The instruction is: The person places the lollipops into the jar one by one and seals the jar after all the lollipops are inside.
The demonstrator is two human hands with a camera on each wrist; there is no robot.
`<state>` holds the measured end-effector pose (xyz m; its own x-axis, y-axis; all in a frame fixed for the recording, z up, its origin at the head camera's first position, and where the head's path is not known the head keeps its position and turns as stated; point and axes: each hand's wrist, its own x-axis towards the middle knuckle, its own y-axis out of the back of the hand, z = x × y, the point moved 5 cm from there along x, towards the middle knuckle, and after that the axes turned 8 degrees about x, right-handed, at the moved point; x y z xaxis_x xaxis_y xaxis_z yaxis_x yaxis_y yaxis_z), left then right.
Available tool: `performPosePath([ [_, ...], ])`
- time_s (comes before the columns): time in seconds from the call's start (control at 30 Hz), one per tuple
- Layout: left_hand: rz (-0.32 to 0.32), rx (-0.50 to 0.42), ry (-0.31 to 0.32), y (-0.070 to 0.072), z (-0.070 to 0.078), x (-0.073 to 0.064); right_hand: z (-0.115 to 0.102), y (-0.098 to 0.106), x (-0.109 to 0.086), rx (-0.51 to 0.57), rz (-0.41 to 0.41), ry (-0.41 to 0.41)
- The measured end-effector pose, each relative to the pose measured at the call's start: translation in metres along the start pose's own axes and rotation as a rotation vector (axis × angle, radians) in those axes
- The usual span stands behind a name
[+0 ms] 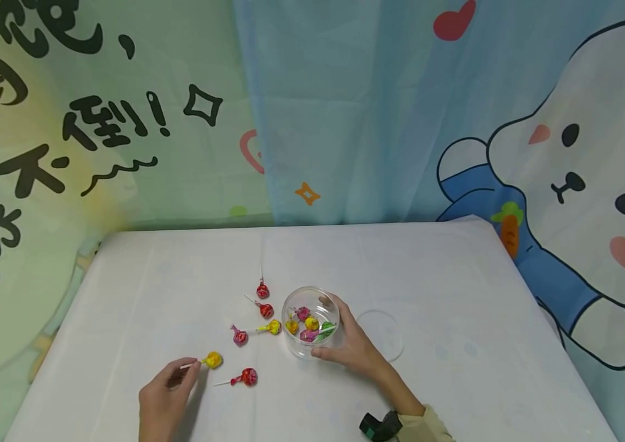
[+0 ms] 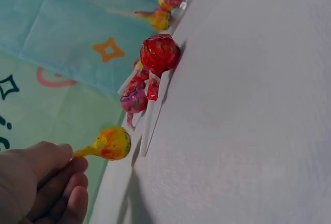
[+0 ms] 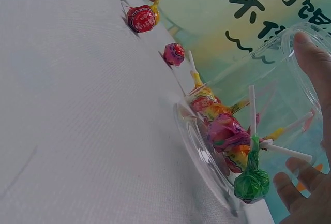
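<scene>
My left hand point(image 1: 166, 393) pinches the stick of a yellow lollipop point(image 1: 213, 360) between thumb and fingertips. In the left wrist view its wrapped head points away from my fingers, over the table. My right hand point(image 1: 353, 341) grips a clear plastic jar point(image 1: 293, 348) from the right, thumb at the near side and fingers behind. Inside the jar lie several lollipops: pink, yellow, and a green lollipop point(image 3: 252, 185) close to the wall. A red lollipop point(image 1: 248, 377) lies on the table just right of the held one, its stick toward my left hand.
Left of the jar on the white table point(image 1: 456, 368) lie a pink lollipop point(image 1: 240, 336), another yellow lollipop point(image 1: 274, 327) and two more red lollipops, one of them a red lollipop point(image 1: 263, 290) farthest back. A clear round lid point(image 1: 401, 334) lies flat right of the jar. A printed curtain hangs behind.
</scene>
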<state>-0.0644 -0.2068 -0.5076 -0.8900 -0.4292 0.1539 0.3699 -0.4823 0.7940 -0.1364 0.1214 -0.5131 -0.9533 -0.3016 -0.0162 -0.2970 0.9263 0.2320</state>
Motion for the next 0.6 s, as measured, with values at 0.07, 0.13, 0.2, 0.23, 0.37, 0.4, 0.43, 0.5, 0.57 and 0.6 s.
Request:
performPosePath([
  [0.07,0.006,-0.026,0.018,0.0021,0.0013,-0.001,0.0001,0.0001,-0.0001,-0.003,-0.001,-0.002],
  [0.13,0.002,-0.056,0.035,0.0041,0.003,-0.0018,0.0003,0.0002,0.0,-0.003,0.001,-0.009],
  [0.2,-0.004,-0.098,0.04,0.0056,0.004,-0.0025,0.0002,0.0003,0.0002,-0.003,0.003,-0.015],
  [0.23,-0.007,-0.121,0.041,0.0062,0.0043,-0.0027,0.0003,0.0004,0.0003,-0.002,0.004,-0.017],
  [0.37,-0.022,-0.169,0.059,0.0055,0.0019,-0.0043,0.0006,0.0005,0.0003,0.001,0.003,-0.024],
  [0.4,-0.024,-0.164,0.065,0.004,-0.0002,-0.0045,0.0008,0.0004,0.0003,0.002,0.002,-0.026],
  [0.43,-0.03,-0.165,0.075,0.003,-0.0015,-0.0047,0.0011,0.0002,0.0002,0.002,0.001,-0.03],
  [0.5,-0.036,-0.172,0.082,0.0024,-0.002,-0.0051,0.0016,0.0,0.0002,0.0,-0.002,-0.035],
  [0.57,-0.043,-0.196,0.085,0.005,0.0004,-0.0056,0.0022,-0.0002,0.0004,-0.002,-0.004,-0.04],
  [0.6,-0.05,-0.21,0.085,0.0071,0.0028,-0.0059,0.0026,-0.0001,0.0005,-0.004,-0.003,-0.042],
])
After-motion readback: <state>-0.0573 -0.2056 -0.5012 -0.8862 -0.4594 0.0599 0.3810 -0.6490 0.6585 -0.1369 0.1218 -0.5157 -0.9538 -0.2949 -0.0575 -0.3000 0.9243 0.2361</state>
